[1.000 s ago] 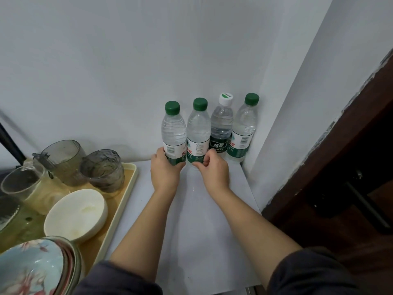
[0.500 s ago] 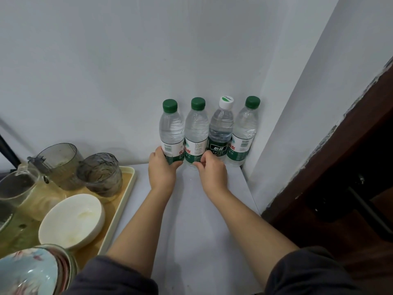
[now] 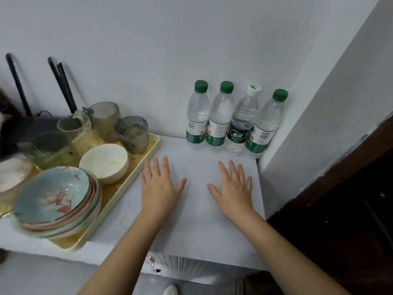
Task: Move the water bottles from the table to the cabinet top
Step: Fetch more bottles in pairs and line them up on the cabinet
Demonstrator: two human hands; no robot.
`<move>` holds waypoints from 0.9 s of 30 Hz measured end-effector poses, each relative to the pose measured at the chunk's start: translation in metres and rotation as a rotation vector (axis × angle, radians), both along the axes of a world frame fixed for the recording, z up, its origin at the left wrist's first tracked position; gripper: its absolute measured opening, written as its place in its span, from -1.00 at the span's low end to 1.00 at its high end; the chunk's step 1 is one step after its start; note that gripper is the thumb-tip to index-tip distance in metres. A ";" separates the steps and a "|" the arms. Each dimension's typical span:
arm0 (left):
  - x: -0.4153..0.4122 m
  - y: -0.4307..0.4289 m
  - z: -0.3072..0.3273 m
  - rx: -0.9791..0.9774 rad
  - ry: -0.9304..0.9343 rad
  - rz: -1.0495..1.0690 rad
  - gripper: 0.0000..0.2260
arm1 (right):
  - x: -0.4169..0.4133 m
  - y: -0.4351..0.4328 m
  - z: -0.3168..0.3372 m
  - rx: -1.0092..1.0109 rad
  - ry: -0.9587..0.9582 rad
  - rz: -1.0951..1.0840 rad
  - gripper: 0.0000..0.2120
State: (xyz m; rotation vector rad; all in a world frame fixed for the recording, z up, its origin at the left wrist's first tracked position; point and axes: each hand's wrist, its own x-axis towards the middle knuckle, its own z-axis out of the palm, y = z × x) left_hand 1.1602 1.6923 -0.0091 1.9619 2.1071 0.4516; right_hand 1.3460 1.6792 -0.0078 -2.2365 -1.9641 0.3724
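Nearest to us, two bare forearms reach forward over the front edge of the white cabinet top (image 3: 197, 231). The left hand (image 3: 158, 188) and the right hand (image 3: 232, 188) lie palm down over it, side by side, fingers straight and spread, gripping nothing. We cannot tell whether the palms press the surface or hang just above it. Half a second ago we saw these hands curled round the bases of the two left bottles; now both have drawn back and stand apart from the row.

To the left of the left hand, a tray (image 3: 136, 173) holds a stack of patterned dishes (image 3: 55, 199) at its near end, then a white bowl (image 3: 105, 161), then cloudy glass cups (image 3: 131, 133) at its far end. More of this tray shows than before.

Farthest back, the four water bottles (image 3: 219, 122) stand upright in a close row on the cabinet top, against the wall (image 3: 148, 50) in the right corner. Three have green caps and the third from the left a white one.
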 end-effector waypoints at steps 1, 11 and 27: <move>-0.001 -0.020 0.000 -0.011 0.005 0.017 -0.28 | -0.003 -0.007 0.001 -0.026 0.007 0.054 -0.31; -0.021 -0.227 -0.025 -0.073 -0.031 0.411 -0.27 | -0.069 -0.085 0.010 -0.035 0.016 0.664 -0.31; -0.065 -0.444 -0.051 -0.373 -0.120 1.137 -0.18 | -0.214 -0.240 -0.035 -0.148 -0.244 1.457 -0.29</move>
